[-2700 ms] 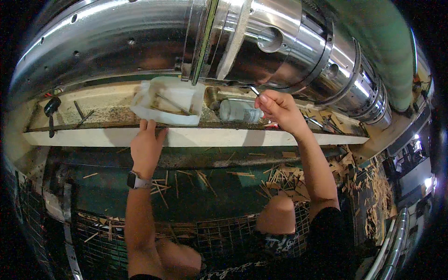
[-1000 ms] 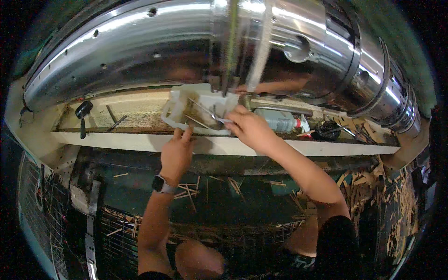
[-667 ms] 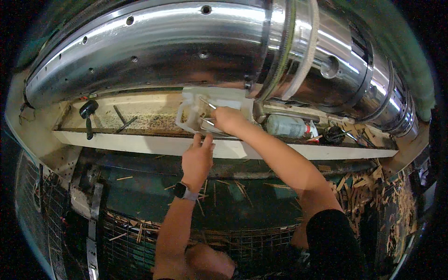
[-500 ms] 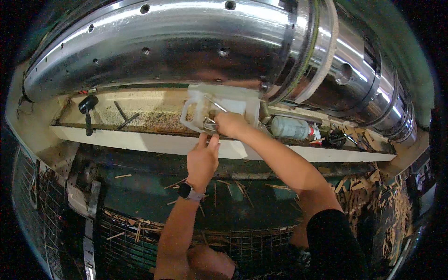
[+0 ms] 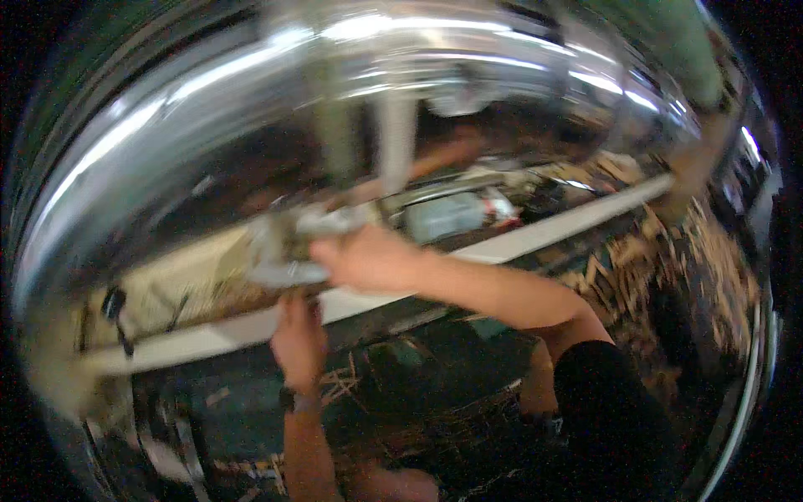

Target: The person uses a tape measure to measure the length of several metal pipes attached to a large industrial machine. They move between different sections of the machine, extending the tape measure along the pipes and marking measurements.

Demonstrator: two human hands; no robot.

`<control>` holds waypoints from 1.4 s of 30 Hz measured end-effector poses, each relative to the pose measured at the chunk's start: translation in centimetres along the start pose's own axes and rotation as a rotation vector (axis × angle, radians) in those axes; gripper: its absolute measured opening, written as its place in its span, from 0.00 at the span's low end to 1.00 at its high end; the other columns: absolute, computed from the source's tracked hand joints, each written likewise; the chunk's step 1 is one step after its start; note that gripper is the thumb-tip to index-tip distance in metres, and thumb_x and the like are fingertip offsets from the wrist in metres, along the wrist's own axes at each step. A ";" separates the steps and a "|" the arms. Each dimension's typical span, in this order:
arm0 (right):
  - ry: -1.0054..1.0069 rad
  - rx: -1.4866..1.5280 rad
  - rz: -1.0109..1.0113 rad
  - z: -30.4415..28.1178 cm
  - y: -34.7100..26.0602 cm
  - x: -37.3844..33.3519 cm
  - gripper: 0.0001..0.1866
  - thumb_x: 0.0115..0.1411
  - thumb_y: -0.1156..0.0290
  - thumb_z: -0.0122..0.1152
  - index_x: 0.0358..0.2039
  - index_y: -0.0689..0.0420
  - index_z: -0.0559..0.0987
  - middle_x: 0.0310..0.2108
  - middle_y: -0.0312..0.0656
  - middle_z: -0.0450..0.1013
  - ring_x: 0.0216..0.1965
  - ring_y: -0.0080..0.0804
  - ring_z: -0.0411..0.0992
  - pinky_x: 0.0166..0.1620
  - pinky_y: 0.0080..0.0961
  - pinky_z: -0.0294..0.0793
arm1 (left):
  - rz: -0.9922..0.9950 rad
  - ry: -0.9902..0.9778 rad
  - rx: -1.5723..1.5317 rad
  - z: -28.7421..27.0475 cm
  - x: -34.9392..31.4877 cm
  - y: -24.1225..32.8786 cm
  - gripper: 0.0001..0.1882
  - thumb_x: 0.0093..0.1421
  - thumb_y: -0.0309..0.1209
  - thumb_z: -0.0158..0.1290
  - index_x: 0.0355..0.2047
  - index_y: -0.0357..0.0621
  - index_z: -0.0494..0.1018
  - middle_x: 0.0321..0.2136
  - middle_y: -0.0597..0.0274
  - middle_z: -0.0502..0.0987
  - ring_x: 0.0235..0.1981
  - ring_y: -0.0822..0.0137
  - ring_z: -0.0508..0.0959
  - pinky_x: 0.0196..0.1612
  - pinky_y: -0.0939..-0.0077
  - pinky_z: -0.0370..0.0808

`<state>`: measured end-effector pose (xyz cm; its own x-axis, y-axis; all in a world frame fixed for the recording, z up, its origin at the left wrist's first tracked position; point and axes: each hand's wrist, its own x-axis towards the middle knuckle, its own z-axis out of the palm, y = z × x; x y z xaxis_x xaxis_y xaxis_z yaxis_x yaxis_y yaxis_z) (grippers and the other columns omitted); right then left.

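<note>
I'd judge the work unfinished, with the right hand (image 5: 364, 259) at the whitish container (image 5: 288, 274) in the trough (image 5: 209, 337), left of the bottle (image 5: 443, 217), and the left hand (image 5: 299, 345) by the trough's near edge, blur hiding whether either grasps anything.

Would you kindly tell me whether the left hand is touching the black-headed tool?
Apart: the head view, though blurred, shows a stretch of white ledge between the left hand and the black-headed tool.

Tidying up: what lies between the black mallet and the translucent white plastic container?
The head view shows at least one thin dark rod, blurred, between the mallet and the container.
</note>
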<state>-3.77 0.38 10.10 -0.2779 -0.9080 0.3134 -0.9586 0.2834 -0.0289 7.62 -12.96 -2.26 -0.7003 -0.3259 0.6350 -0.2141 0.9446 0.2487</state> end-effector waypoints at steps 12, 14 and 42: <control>-0.230 0.780 0.091 4.4 0.7 -30.5 0.14 0.49 0.69 0.53 0.38 0.56 0.68 0.29 0.48 0.68 0.25 0.45 0.71 0.21 0.38 0.70 | -0.115 -0.891 0.173 -0.6 -3.1 3.0 0.38 0.50 0.63 0.34 0.57 0.55 0.53 0.56 0.55 0.46 0.52 0.43 0.57 0.51 0.43 0.56; -0.274 0.786 0.346 1.1 1.9 -33.7 0.15 0.49 0.67 0.54 0.38 0.57 0.69 0.33 0.48 0.67 0.25 0.45 0.71 0.21 0.37 0.69 | 0.091 -1.147 0.194 1.9 -2.7 9.0 0.36 0.51 0.60 0.36 0.55 0.54 0.54 0.53 0.54 0.49 0.50 0.43 0.59 0.49 0.45 0.58; 1.085 1.548 1.518 -21.5 -12.6 -51.3 0.16 0.57 0.58 0.52 0.32 0.59 0.72 0.26 0.39 0.69 0.27 0.27 0.63 0.32 0.28 0.64 | 0.139 -2.298 -0.504 -19.0 -3.6 60.2 0.50 0.51 0.40 0.56 0.60 0.47 0.30 0.36 0.61 0.68 0.38 0.69 0.69 0.46 0.73 0.64</control>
<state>23.91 50.09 14.83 -0.8894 0.1681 -0.4250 0.3042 -0.4763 -0.8250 10.22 44.35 24.35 -0.0986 0.6063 -0.7891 -0.2469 0.7533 0.6096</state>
